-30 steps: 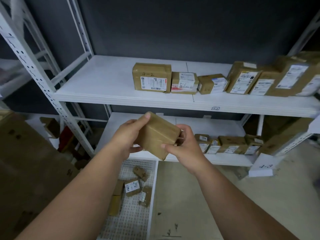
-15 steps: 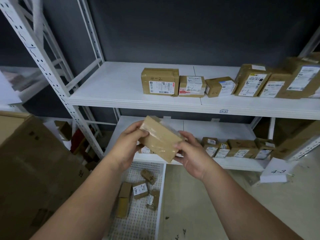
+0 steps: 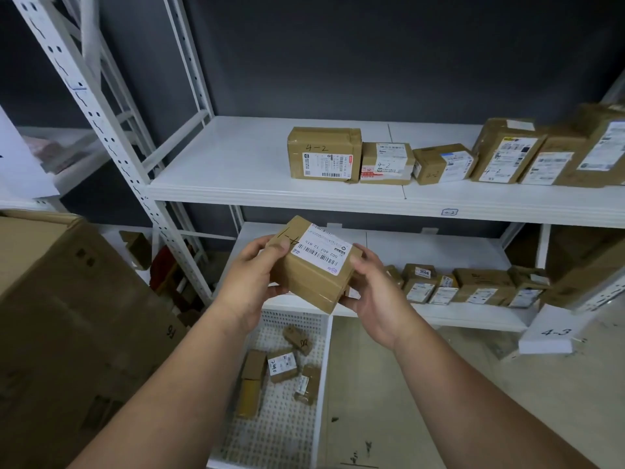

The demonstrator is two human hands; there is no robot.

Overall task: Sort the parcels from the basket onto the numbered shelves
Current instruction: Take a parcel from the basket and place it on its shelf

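A brown taped parcel (image 3: pixel 313 265) sits between both hands, held up in front of the lower shelf (image 3: pixel 439 252) and above the white perforated basket (image 3: pixel 284 434) on the floor. The left hand (image 3: pixel 252 282) grips its left end, thumb curled over the top edge beside a handwritten mark (it reads like "4-1" seen upside down). The right hand (image 3: pixel 375 292) cups the right end and underside, fingers wrapped beneath. The parcel is tilted, its white barcode label (image 3: pixel 321 250) facing up.

Several small parcels (image 3: pixel 282 365) lie loose in the basket. The upper shelf (image 3: pixel 236 177), tagged "4-2" on its front edge, carries a row of boxes, the leftmost box (image 3: pixel 323 154) marked "4-2". More boxes line the lower shelf to the right, near a white "4-3" sign (image 3: pixel 554 333). A large cardboard carton (image 3: pixel 67 333) stands at the left.
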